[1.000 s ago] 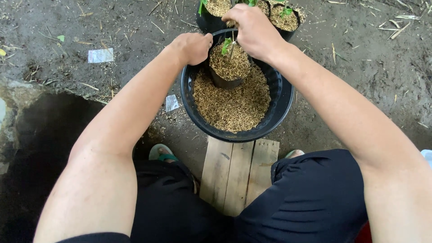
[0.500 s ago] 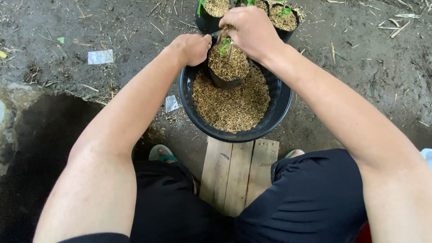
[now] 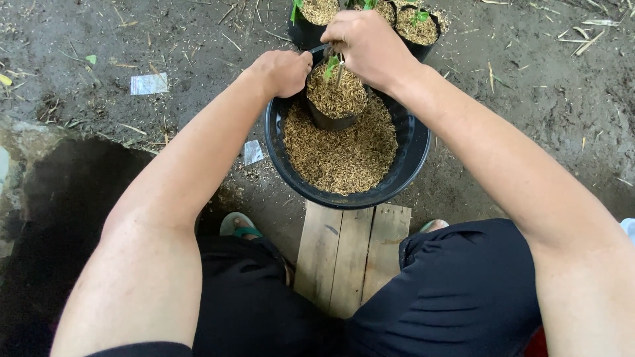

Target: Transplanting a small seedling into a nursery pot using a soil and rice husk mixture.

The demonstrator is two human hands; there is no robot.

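Observation:
A big black basin (image 3: 413,153) full of tan husks sits on the dirt in front of my knees. Inside it, at the far side, stands a small black planting bag (image 3: 329,120) filled with husks, with a green seedling (image 3: 331,65) in it. My left hand (image 3: 283,69) grips the bag's left rim. Over the bag's far edge, my right hand (image 3: 368,41) is closed at the seedling's stem; its fingertips are hidden, so what they pinch is unclear.
Behind the basin stand more black bags with seedlings (image 3: 418,26). A short wooden board (image 3: 347,254) lies between my knees. A green sandal (image 3: 237,225) shows by my left leg. Scraps of white plastic (image 3: 148,82) lie on the muddy ground.
My right hand has shifted slightly left and down over the small bag; a pinch of husks seen at its fingers half a second ago no longer shows. The left hand has stayed put.

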